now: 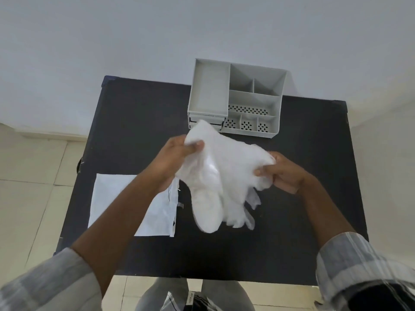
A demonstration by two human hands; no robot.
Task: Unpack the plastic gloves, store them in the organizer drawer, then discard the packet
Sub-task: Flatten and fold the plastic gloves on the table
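Observation:
A bunch of thin white plastic gloves (224,176) hangs in the air over the middle of the black table (139,113). My left hand (177,158) pinches its upper left corner. My right hand (285,173) grips its right side. The glove fingers dangle down toward the table. The flat white packet (112,198) lies on the table at the left, partly under my left forearm, its torn edge facing right. The grey organizer (253,102) stands at the table's far edge; its drawers (206,122) sit low on its left front, half hidden behind the gloves.
The organizer has a long tray on top at the left and several open compartments at the right, some with perforated walls. A white wall rises behind the table. Pale floor tiles (33,176) lie on both sides. My legs show below the near edge.

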